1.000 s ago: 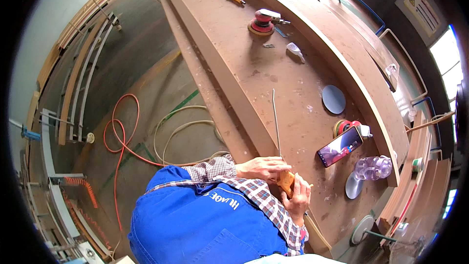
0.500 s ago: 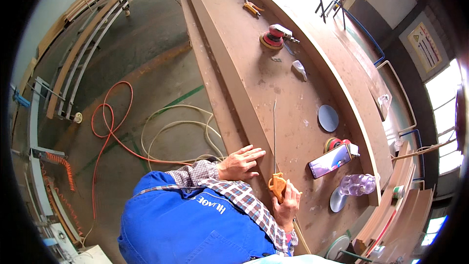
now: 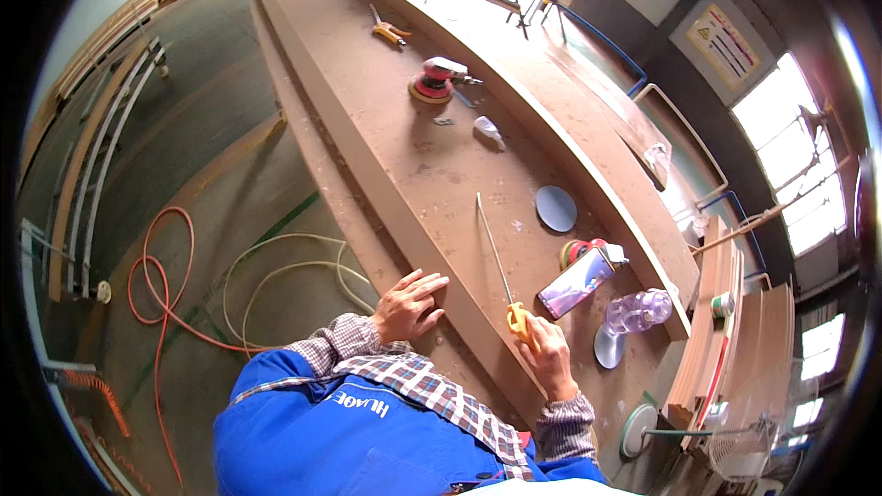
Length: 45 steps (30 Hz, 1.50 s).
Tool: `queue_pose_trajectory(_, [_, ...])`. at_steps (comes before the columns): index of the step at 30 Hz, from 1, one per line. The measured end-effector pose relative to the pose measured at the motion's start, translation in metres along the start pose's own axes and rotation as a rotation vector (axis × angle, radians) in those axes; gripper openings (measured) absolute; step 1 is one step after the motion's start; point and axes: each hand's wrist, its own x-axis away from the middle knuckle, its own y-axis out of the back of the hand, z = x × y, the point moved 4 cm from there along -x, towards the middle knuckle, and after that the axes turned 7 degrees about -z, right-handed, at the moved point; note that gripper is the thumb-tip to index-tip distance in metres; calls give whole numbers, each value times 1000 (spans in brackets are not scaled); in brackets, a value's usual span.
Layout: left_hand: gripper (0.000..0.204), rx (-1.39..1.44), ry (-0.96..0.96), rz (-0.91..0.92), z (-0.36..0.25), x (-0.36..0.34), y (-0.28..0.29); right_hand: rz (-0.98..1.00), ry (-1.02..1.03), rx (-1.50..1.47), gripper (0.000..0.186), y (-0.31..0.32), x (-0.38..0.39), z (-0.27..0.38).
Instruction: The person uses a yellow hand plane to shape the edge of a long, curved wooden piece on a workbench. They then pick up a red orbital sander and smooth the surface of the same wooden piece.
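My left hand (image 3: 411, 306) lies with its fingers stretched out on the near edge of a long brown board (image 3: 354, 142), which rests along the worktable (image 3: 432, 165). In my right hand (image 3: 551, 355) is a yellow air blow gun (image 3: 517, 320); the fingers wrap round its handle. Its long thin nozzle points away from me and slightly left, above the tabletop. Right of the gun lie a phone (image 3: 576, 283), a second sander (image 3: 579, 251) partly behind it, and a purple clear bottle (image 3: 638, 311).
Farther along are a red sander (image 3: 434, 83), another blow gun (image 3: 390, 32), a small white bottle (image 3: 489, 131) and a grey sanding disc (image 3: 556, 208). A raised rim (image 3: 542, 119) borders the far side. Hoses (image 3: 165, 303) coil on the floor at left. A fan (image 3: 740, 445) stands lower right.
The head view has turned, so the table appears farther left. The blow gun's nozzle now leans more to the left, and my right forearm shows more. My left hand stays on the board.
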Motion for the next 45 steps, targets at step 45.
queue_pose_trajectory(45, [13,-10,-64,22,-4,0,-24,-85,-20,141,53,-56,-36,-3])
